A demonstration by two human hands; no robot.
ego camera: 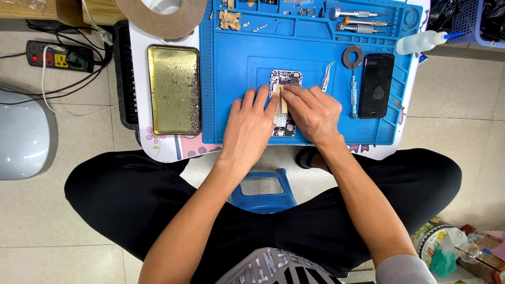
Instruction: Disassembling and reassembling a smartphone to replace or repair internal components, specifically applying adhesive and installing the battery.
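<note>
Pale floor tiles surround a small low table (pixel 158 150), most of it covered by a blue work mat (pixel 231 105) with moulded compartments along its far edge. Both hands meet at the middle of that mat over an opened phone body (pixel 285 79), its circuit boards and metal shields facing up. The left hand (pixel 250 123) lies flat across the near-left part of the phone, fingers stretched forward and together, gripping nothing. The right hand (pixel 313 113) presses beside it, fingertips (pixel 285 93) bent down onto a small tan strip (pixel 283 100) that rests on the phone between the two hands (whether the strip is pinched or only pushed flat cannot be told).

Just beyond the right hand's knuckles lie silver tweezers (pixel 329 73). Further out on that side are a slim screwdriver (pixel 353 94), a grey ring (pixel 353 56) and a black phone screen (pixel 375 85) lying face up. Well outside the left hand sits a brass-coloured tray (pixel 173 89), speckled with tiny screws along its edge. Beyond the fingertips, at the mat's far edge, are torn tan scraps (pixel 229 20) and two metal driver handles (pixel 360 20); a white squeeze bottle (pixel 421 42) lies past the mat's far right corner.
</note>
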